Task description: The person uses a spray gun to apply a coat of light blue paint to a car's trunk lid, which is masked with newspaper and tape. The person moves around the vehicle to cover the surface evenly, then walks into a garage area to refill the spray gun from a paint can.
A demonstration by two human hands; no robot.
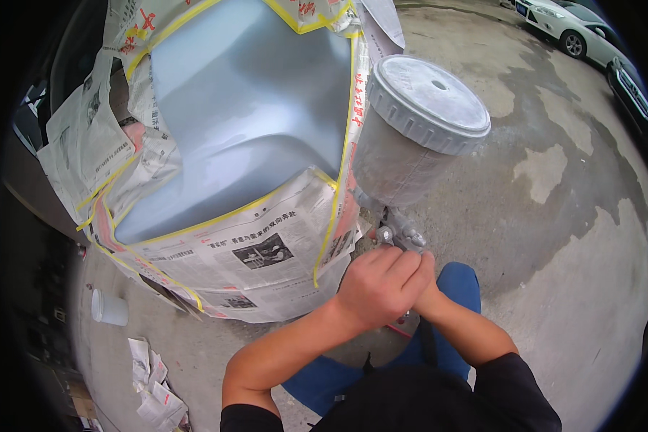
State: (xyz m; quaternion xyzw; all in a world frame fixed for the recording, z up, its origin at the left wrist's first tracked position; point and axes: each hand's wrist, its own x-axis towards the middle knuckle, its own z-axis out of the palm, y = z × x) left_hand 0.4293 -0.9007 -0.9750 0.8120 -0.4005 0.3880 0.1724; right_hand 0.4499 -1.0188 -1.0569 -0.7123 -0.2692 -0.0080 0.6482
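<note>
Your work sits at the car panel (259, 122), a pale blue-grey, smooth surface with a raised curved ridge, glossy in parts. Newspaper (194, 263) covers the area around the panel, and yellow tape (352, 83) runs along the paper's edges where they meet it.

The spray gun (407, 239) is to the right of the panel's lower corner, and its grey cup (399, 162) rises beside the panel's right edge. The cup tilts and carries a ribbed round lid (433, 90), dusted pale, with a small dark spot on top. Whether the cup touches the paper beside the panel cannot be determined.

Your left hand (383, 282) is curled narrow against the rear of the gun, knuckles upward; what its fingers close on is hidden. Your right hand (426, 288) lies mostly behind the left, so its grip cannot be told.

Below and left of the panel, a white bucket (110, 307) lies on the concrete ground (554, 324), with loose paper sheets (158, 399) nearer you. Far right beyond the panel stand a white car (583, 36) and a dark car (635, 93).
</note>
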